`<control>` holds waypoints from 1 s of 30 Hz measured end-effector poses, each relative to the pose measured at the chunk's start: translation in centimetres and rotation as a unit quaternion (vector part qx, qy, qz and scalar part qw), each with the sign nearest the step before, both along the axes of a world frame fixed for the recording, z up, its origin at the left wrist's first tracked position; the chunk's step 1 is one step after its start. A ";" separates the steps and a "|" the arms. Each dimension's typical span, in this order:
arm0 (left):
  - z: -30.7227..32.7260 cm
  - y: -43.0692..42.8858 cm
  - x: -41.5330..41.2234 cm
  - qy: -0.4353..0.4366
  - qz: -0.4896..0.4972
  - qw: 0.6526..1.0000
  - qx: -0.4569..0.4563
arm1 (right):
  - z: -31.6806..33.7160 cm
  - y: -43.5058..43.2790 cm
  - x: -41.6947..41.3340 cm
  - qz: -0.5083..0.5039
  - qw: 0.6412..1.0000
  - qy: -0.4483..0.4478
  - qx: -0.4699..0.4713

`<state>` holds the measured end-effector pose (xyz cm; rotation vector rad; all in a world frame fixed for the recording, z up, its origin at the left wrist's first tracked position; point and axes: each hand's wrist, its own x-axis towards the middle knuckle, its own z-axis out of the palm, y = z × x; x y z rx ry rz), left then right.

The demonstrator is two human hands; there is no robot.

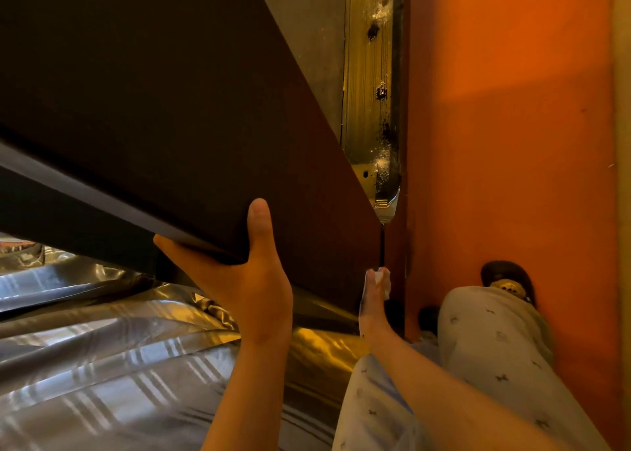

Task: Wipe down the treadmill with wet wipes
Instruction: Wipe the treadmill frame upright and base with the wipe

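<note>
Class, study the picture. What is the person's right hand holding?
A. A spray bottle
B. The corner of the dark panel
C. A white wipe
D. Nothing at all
C: the right hand pinches a white wipe low down beside the orange wall, while it is the left hand that has its grip on the corner of the dark panel.

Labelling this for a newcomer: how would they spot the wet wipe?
Start at the orange wall on the right and follow the big dark treadmill deck down to its lower corner. There the right hand holds the wet wipe, the only small white crumpled thing there.
</note>
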<state>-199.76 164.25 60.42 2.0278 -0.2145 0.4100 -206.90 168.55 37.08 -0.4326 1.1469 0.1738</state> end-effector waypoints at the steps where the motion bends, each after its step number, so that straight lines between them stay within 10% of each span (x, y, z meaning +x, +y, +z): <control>1: 0.0 0.0 0.0 0.006 -0.003 1.000 -0.002 | 0.2 0.8 -0.6 -0.005 1.000 0.005 0.004; 8: 0.4 0.0 -0.3 0.062 0.002 0.998 -0.022 | 0.6 3.8 -1.5 -0.002 0.993 0.061 0.098; 22: 1.5 -0.4 -0.7 0.095 -0.005 0.995 -0.015 | 13.9 -1.1 2.6 -0.010 0.979 -0.109 -0.175; 30: 1.6 -0.3 -0.7 0.116 -0.004 0.993 -0.020 | 12.3 -3.5 4.5 0.001 0.971 -0.154 -0.180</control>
